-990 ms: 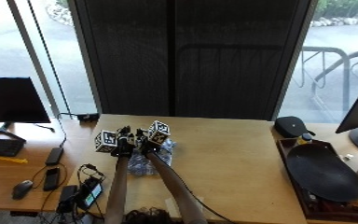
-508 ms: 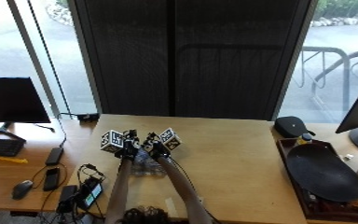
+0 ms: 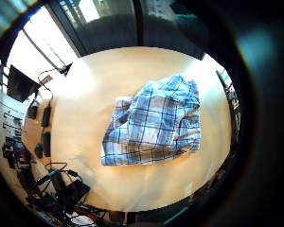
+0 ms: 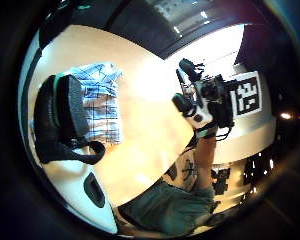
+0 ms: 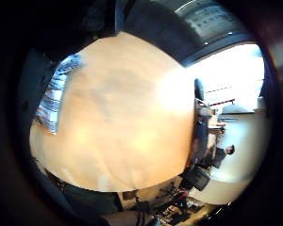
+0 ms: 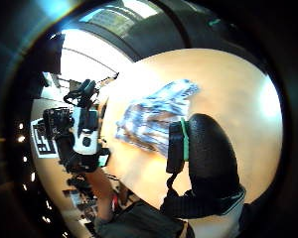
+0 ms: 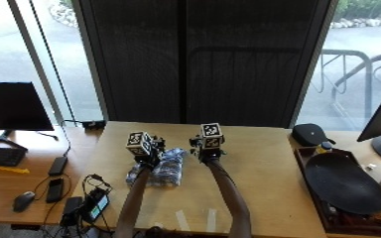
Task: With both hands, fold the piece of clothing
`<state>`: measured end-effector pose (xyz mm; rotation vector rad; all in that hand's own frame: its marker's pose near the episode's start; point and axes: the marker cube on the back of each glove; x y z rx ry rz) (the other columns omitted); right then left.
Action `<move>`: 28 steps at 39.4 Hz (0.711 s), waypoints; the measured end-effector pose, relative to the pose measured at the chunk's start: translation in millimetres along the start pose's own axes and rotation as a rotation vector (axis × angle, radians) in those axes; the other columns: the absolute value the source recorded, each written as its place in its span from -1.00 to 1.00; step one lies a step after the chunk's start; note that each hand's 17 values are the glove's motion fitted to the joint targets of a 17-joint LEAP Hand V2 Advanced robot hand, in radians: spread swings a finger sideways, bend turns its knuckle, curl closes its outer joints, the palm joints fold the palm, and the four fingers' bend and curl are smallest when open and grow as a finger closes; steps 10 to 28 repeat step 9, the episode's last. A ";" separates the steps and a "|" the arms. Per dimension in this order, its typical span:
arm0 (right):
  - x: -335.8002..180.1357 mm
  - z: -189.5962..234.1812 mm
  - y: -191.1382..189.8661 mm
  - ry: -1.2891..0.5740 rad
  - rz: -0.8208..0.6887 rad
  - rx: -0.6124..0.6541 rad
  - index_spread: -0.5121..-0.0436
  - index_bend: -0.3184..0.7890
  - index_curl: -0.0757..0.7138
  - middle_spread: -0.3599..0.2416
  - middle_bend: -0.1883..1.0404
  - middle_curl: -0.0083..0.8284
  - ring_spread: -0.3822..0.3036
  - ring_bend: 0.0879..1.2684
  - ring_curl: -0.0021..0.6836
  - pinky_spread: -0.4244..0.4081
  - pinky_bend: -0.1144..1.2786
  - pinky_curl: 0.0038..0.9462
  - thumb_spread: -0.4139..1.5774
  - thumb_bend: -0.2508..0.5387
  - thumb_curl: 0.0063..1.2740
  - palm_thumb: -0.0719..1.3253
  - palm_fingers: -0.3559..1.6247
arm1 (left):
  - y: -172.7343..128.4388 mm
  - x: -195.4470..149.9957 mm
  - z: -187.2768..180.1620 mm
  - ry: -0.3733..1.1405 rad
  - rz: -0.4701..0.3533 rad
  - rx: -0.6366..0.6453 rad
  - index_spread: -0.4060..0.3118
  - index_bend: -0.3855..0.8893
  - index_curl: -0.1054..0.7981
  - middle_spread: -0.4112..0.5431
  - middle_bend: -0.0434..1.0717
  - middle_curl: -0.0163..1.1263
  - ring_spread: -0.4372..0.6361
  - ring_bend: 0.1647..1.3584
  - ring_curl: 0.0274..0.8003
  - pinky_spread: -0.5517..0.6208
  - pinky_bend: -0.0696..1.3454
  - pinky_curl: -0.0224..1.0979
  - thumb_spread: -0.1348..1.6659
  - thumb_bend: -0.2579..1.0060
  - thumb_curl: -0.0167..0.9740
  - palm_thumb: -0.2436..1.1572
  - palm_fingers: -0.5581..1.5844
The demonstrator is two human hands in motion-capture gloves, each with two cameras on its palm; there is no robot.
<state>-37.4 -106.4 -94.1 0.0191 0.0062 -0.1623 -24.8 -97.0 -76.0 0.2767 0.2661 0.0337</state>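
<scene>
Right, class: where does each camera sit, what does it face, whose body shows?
Outside view: above, behind the person; faces table; left hand, right hand.
Left little finger side: down at checked cloth; no hand.
Left thumb side: left thumb, right hand opposite.
Right little finger side: table, cloth's edge; no hand.
Right thumb side: right thumb, left hand.
All share the cloth.

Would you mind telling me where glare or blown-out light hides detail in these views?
In the right little finger side palm view, the window area washes out white and glare spreads across the table; in the left thumb side palm view, bright window light bleaches the table's far edge; the outside view is evenly lit, the checked garment legible.
</scene>
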 end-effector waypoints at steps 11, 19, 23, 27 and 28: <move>49.9 27.6 -16.0 0.018 0.116 0.036 -0.34 -0.10 -0.12 0.05 -0.48 -0.16 0.37 -0.79 -0.05 0.64 -0.02 -0.28 0.73 -0.45 -0.32 -0.21 -0.40 | -3.9 10.2 2.2 -0.126 0.044 0.021 -0.22 -0.11 0.15 -0.09 -0.65 -0.33 0.38 -0.71 -0.26 0.57 -0.50 -0.27 0.83 -0.38 -0.35 -0.06 -0.13; 49.9 27.6 -16.0 0.018 0.116 0.036 -0.34 -0.10 -0.12 0.05 -0.48 -0.16 0.37 -0.79 -0.05 0.64 -0.02 -0.28 0.73 -0.45 -0.32 -0.21 -0.40 | -3.9 10.2 2.2 -0.126 0.044 0.021 -0.22 -0.11 0.15 -0.09 -0.65 -0.33 0.38 -0.71 -0.26 0.57 -0.50 -0.27 0.83 -0.38 -0.35 -0.06 -0.13; 49.9 27.6 -16.0 0.018 0.116 0.036 -0.34 -0.10 -0.12 0.05 -0.48 -0.16 0.37 -0.79 -0.05 0.64 -0.02 -0.28 0.73 -0.45 -0.32 -0.21 -0.40 | -3.9 10.2 2.2 -0.126 0.044 0.021 -0.22 -0.11 0.15 -0.09 -0.65 -0.33 0.38 -0.71 -0.26 0.57 -0.50 -0.27 0.83 -0.38 -0.35 -0.06 -0.13; 49.9 27.6 -16.0 0.018 0.116 0.036 -0.34 -0.10 -0.12 0.05 -0.48 -0.16 0.37 -0.79 -0.05 0.64 -0.02 -0.28 0.73 -0.45 -0.32 -0.21 -0.40 | -3.9 10.2 2.2 -0.126 0.044 0.021 -0.22 -0.11 0.15 -0.09 -0.65 -0.33 0.38 -0.71 -0.26 0.57 -0.50 -0.27 0.83 -0.38 -0.35 -0.06 -0.13; 49.9 27.6 -16.0 0.018 0.116 0.036 -0.34 -0.10 -0.12 0.05 -0.48 -0.16 0.37 -0.79 -0.05 0.64 -0.02 -0.28 0.73 -0.45 -0.32 -0.21 -0.40 | -3.9 10.2 2.2 -0.126 0.044 0.021 -0.22 -0.11 0.15 -0.09 -0.65 -0.33 0.38 -0.71 -0.26 0.57 -0.50 -0.27 0.83 -0.38 -0.35 -0.06 -0.13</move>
